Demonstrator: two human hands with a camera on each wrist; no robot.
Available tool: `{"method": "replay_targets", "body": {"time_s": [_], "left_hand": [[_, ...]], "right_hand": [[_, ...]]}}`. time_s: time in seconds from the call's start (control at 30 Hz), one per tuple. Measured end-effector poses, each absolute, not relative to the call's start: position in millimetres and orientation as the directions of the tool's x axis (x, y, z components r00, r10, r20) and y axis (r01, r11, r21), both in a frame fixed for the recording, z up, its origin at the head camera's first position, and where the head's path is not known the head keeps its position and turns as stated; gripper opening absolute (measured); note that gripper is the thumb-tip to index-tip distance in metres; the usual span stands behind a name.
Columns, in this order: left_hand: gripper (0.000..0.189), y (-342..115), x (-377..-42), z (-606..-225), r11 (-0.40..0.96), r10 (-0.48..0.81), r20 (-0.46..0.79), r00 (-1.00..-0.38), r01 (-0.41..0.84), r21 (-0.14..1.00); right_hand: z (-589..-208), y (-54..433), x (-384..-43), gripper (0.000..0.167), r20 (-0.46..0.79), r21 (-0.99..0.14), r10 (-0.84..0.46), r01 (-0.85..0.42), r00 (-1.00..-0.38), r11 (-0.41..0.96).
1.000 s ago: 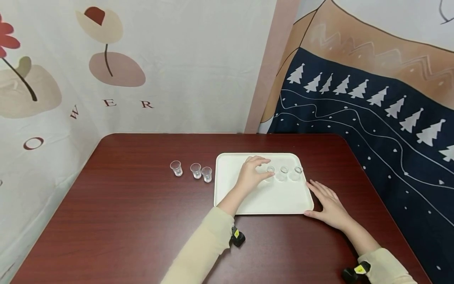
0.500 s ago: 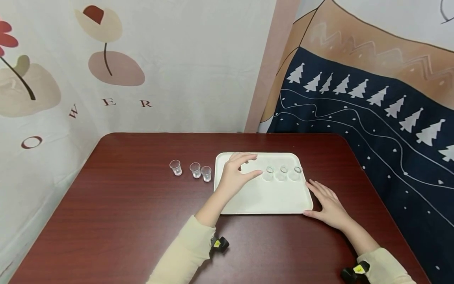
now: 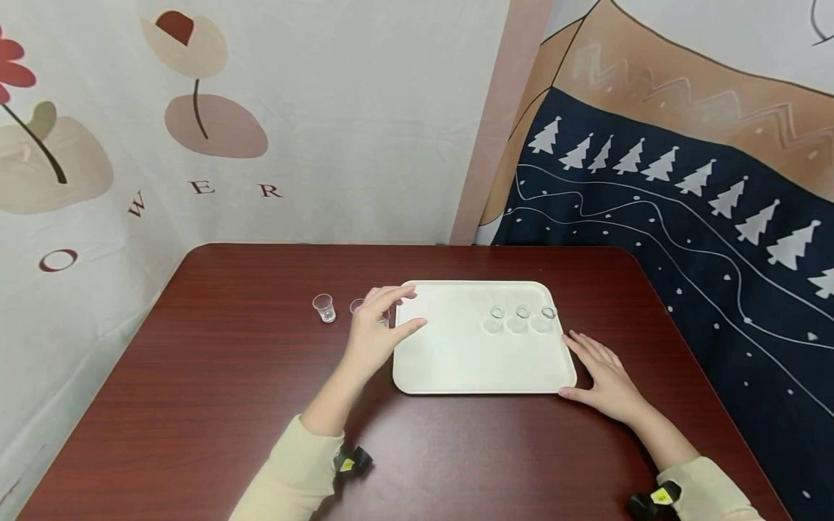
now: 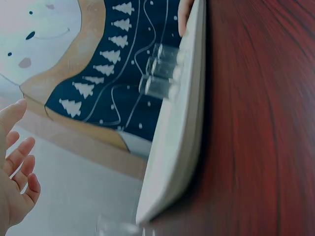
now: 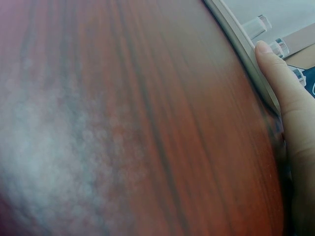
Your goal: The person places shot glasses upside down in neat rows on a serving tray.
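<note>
Toward the right end of a white tray point(image 3: 449, 365), three small clear cups point(image 3: 518, 324) stand in a row, rims down and narrower ends up, just beside one another. At the tray's right side is the right hand point(image 3: 602, 378), its thumb at the near corner and its fingers extended along the edge, thumb and fingers spread apart. Over the opposite, left edge hangs the left hand point(image 3: 378, 329), its thumb and fingers well apart, fingers slightly bent. Behind this hand, two more cups are partly hidden: one shows its rim point(image 3: 356, 305), the other only a sliver. Left of them, another clear cup point(image 3: 324, 309) stands upright on the dark red-brown table point(image 3: 215, 376). Both forearms wear pale yellow sleeves point(image 3: 287, 467) and black wrist devices point(image 3: 355, 461). Beyond the table hang a pale flower-printed cloth point(image 3: 365, 116) and a navy cloth point(image 3: 625, 210) with white trees.
</note>
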State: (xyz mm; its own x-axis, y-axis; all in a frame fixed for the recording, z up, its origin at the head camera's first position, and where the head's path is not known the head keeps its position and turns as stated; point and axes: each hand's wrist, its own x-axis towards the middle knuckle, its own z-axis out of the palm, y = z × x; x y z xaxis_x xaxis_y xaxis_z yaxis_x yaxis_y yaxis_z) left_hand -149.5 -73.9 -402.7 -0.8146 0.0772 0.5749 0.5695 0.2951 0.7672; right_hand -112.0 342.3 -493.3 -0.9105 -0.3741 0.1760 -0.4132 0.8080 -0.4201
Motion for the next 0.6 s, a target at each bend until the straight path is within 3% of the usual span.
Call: {"method": "replay_targets", "body": {"time_s": [0.27,0.6], "left_hand": [[0.047,-103.7,-129.0,-381.4,0.346,0.024,0.572,-0.820,0.544,0.765],[0.052,-152.1,-141.9,-406.3,0.437,-0.061,0.588,-0.807,0.508,0.742]], "right_hand": [[-494.4,343.1,-111.7,0.094,0.178,-0.421,-0.375,-0.415,-0.910,0.806],[-492.3,342.3,-111.4,0.094,0.167,-0.430,-0.371,-0.406,-0.913,0.806]]}}
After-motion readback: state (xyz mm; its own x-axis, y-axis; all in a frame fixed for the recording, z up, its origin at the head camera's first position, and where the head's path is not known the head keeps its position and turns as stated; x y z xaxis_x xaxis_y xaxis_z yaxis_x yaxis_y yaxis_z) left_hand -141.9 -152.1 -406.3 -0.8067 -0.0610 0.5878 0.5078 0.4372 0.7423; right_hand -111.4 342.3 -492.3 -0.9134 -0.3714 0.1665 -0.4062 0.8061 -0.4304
